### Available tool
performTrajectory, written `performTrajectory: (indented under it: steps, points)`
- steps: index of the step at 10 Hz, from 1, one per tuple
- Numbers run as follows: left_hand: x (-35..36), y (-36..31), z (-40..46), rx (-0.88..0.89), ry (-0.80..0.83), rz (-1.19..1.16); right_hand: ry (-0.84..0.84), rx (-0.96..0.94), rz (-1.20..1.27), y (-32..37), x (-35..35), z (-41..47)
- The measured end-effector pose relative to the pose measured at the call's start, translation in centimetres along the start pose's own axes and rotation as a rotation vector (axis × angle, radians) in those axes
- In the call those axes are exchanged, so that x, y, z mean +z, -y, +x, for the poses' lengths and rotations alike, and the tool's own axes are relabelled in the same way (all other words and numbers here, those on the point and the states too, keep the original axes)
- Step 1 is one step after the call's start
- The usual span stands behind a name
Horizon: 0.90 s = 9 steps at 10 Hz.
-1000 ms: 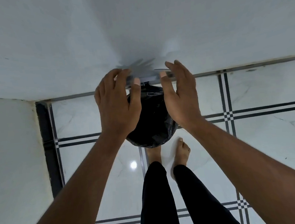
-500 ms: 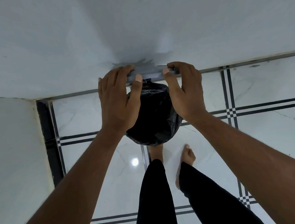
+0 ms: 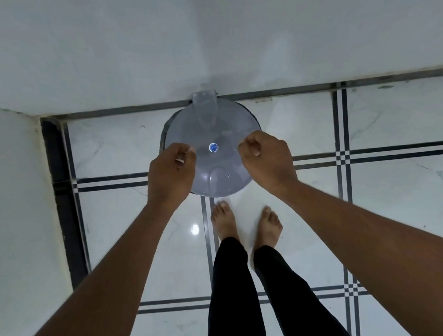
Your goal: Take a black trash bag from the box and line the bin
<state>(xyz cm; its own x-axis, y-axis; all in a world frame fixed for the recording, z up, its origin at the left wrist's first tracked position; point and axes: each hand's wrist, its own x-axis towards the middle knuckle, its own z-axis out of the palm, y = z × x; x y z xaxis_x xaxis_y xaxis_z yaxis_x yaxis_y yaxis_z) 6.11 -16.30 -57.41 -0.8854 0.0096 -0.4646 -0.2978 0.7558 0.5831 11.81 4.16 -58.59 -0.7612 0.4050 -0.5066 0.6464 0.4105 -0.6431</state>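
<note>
The round grey bin (image 3: 216,179) stands on the floor against the wall, its lid down, with a small blue sticker (image 3: 213,147) at the middle. A thin dark edge (image 3: 162,139) shows under the lid's left side; I cannot tell whether it is bag or rim. The black trash bag is otherwise hidden beneath the lid. My left hand (image 3: 171,169) hovers over the lid's left side with fingers curled in and nothing in them. My right hand (image 3: 266,161) does the same over the right side. No box is in view.
White walls meet in a corner at the left (image 3: 39,121). The floor is glossy white tile (image 3: 392,202) with black stripes. My bare feet (image 3: 246,224) stand just in front of the bin.
The lid, held upright against the wall by both hands over the open black-lined bin, now lies shut. Both hands have let go and drawn back with fingers curled.
</note>
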Motion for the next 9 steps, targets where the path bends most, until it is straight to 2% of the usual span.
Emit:
performTrajectory:
  steps: [1,2,3,5,7,9]
  points:
    - [2.5,1.2,1.4,0.028,0.015,0.045,0.001,-0.080,-0.036,-1.0,2.1,1.0]
    - [4.7,2.4,3.1,0.136,-0.007,0.202,-0.027,-0.185,-0.155,-2.4,4.5,2.8]
    - [6.8,3.8,4.5,0.180,0.035,0.349,-0.005,-0.183,-0.329,-4.0,6.8,4.0]
    - [7.9,7.0,5.3,0.236,0.068,0.430,0.016,-0.146,-0.486,-4.8,7.9,4.0]
    - [5.5,4.1,5.3,0.140,0.200,0.355,0.100,-0.059,-0.388,-1.9,4.8,3.8]
    - [-1.2,-3.3,3.0,0.233,0.095,0.196,-0.015,-0.078,-0.031,3.4,-0.7,1.9]
